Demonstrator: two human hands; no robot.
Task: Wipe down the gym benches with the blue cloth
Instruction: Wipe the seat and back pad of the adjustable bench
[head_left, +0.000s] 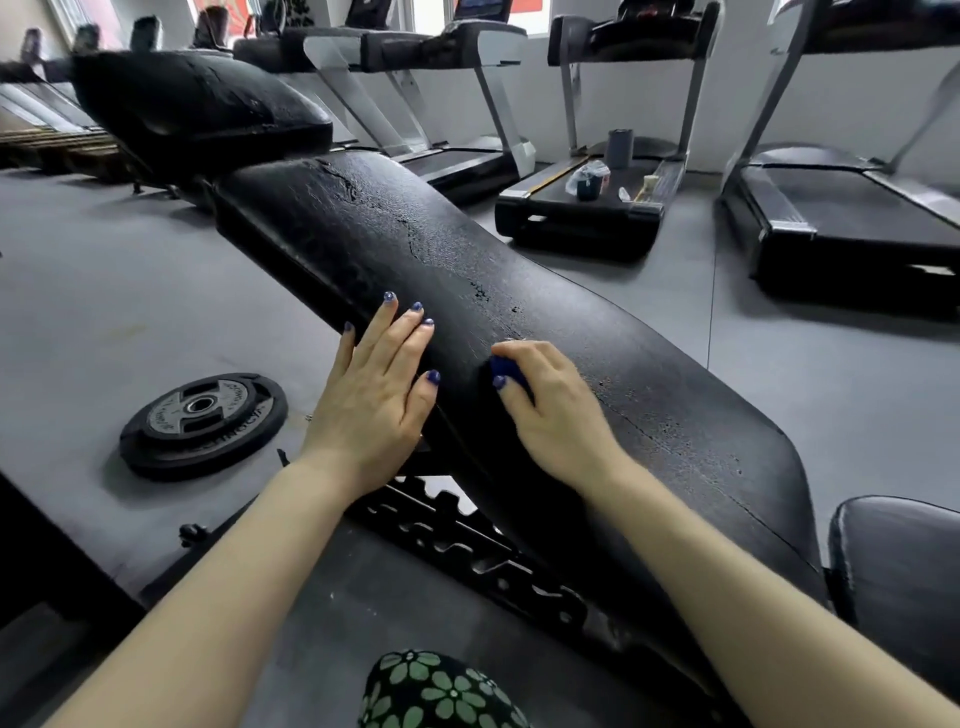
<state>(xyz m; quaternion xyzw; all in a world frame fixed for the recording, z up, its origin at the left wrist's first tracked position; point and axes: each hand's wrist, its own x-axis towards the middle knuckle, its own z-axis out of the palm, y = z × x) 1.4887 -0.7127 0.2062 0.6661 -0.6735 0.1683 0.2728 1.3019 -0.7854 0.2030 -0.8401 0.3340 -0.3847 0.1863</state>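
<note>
A long black padded gym bench (597, 332) with cracked, worn upholstery runs from upper left to lower right across the view. My left hand (376, 395) lies flat on the bench's left edge, fingers straight and spread. My right hand (550, 405) rests on the pad just to the right and grips the bunched blue cloth (506, 369), of which only a small patch shows between thumb and fingers. A second black pad (197, 104) sits raised at the bench's far end.
A black weight plate (202, 423) lies on the grey floor at left. Several treadmills (582, 208) line the back wall, one carrying a bag and small items. Another black pad (898, 566) sits at lower right. The bench's notched frame (467, 551) runs below.
</note>
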